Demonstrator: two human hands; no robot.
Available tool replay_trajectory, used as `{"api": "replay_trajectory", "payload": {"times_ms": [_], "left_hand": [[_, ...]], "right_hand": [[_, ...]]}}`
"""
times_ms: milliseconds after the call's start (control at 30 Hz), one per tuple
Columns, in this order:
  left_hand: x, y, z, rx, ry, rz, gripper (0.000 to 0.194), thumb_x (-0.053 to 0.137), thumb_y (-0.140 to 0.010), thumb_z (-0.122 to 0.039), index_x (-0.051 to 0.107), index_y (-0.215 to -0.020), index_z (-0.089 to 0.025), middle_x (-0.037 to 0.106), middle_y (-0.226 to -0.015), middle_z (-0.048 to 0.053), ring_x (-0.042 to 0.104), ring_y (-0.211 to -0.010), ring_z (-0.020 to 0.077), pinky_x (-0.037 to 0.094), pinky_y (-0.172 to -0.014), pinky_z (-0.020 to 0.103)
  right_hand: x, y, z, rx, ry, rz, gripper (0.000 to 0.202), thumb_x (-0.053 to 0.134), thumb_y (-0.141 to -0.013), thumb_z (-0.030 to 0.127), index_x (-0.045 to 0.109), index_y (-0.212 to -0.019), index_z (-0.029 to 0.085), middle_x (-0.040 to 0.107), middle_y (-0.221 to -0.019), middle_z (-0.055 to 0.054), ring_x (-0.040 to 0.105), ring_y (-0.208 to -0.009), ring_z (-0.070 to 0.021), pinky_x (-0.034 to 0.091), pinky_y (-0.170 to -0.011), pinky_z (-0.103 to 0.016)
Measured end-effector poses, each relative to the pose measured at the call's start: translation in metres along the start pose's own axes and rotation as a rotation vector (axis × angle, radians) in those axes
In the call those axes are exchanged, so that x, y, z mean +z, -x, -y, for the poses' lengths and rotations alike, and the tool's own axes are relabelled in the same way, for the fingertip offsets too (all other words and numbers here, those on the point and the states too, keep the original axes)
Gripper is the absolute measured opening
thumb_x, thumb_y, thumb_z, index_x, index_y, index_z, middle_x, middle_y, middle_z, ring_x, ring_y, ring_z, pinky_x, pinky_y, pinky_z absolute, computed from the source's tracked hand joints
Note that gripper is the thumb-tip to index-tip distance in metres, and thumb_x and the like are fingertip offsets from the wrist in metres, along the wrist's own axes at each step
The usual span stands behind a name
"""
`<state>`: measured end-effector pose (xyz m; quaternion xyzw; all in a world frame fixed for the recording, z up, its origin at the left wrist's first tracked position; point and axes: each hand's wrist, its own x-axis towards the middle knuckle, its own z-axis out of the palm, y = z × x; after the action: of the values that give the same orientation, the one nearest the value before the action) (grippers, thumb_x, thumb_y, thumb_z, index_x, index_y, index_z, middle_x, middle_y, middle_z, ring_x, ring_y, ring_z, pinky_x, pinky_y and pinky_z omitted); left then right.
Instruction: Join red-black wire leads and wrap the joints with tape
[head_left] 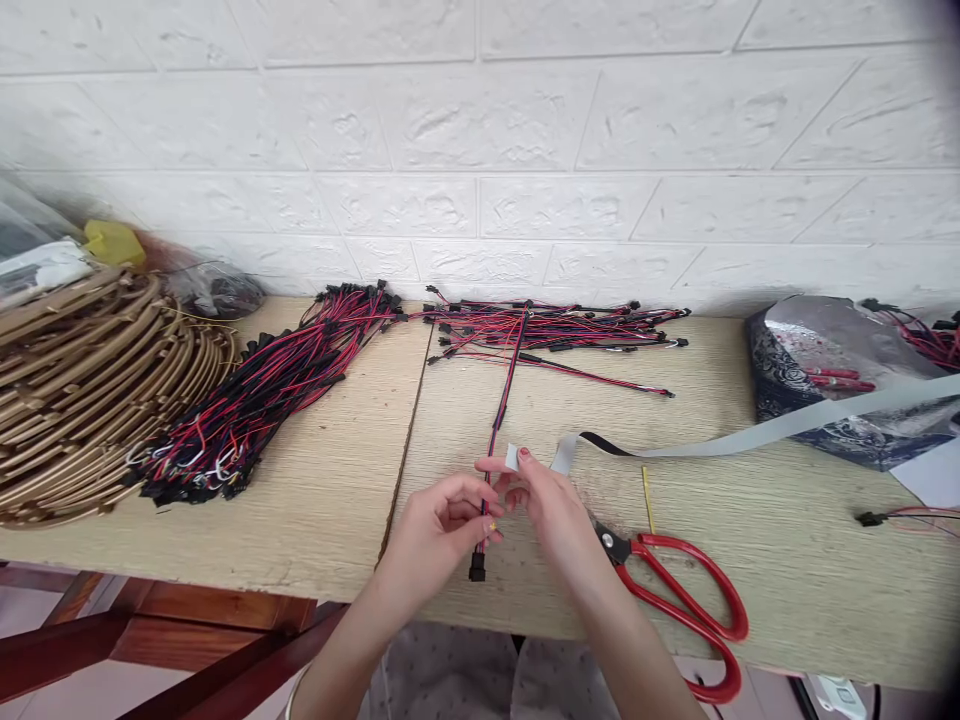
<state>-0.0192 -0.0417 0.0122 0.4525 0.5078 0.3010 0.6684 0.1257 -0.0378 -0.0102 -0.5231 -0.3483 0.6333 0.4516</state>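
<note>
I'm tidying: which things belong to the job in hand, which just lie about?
Likely job:
- red-black wire lead, left hand
- flat grey tape, at right hand
- red-handled metal scissors
- piled red-black wires

Probably idle:
- tan round hoops
- thin yellow strip

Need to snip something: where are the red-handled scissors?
In the head view, the scissors lie right of the right hand, partly overhanging the front edge of the table.

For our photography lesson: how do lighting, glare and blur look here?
Head view throughout: soft, even light on the wall; mild sheen inside the bag; darkening at the far right edge; hazy plastic at far left; left hand and right hand look fairly sharp.
</note>
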Motion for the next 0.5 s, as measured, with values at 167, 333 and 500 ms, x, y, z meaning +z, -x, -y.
{"api": "replay_trajectory", "payload": {"times_ms": [167,333,500], "left_hand": [[0.006,0.003,-0.007,-0.019,-0.052,0.019,0.032,0.061,-0.072,-0.014,0.06,-0.103,-0.022,0.068,-0.075,0.0,0.067,-0.065,0.0164,0.047,-0.062,0.026],[0.004,-0.008,-0.022,0.082,-0.036,0.011,0.031,0.067,-0.068,-0.015,0.066,-0.099,-0.021,0.07,-0.096,0.003,0.066,-0.074,0.0149,0.052,-0.068,0.027],[0.002,-0.036,-0.037,0.138,0.045,0.031,0.01,0.072,-0.065,-0.02,0.065,-0.071,-0.016,0.071,-0.081,0.003,0.067,-0.072,0.0165,0.055,-0.076,0.034]], "right_hand": [[0.001,-0.007,0.018,-0.028,-0.007,0.004,0.05,0.044,-0.085,0.056,0.076,-0.091,0.018,0.073,-0.095,-0.01,0.057,-0.084,-0.0211,0.041,-0.073,-0.032],[0.003,-0.01,0.031,-0.026,-0.055,0.004,0.05,0.046,-0.084,0.059,0.076,-0.093,0.02,0.073,-0.102,-0.009,0.061,-0.095,-0.0232,0.043,-0.082,-0.035],[0.002,-0.014,0.047,-0.037,-0.02,0.042,0.05,0.049,-0.081,0.063,0.076,-0.092,0.022,0.072,-0.108,-0.008,0.06,-0.103,-0.0257,0.045,-0.085,-0.037]]}}
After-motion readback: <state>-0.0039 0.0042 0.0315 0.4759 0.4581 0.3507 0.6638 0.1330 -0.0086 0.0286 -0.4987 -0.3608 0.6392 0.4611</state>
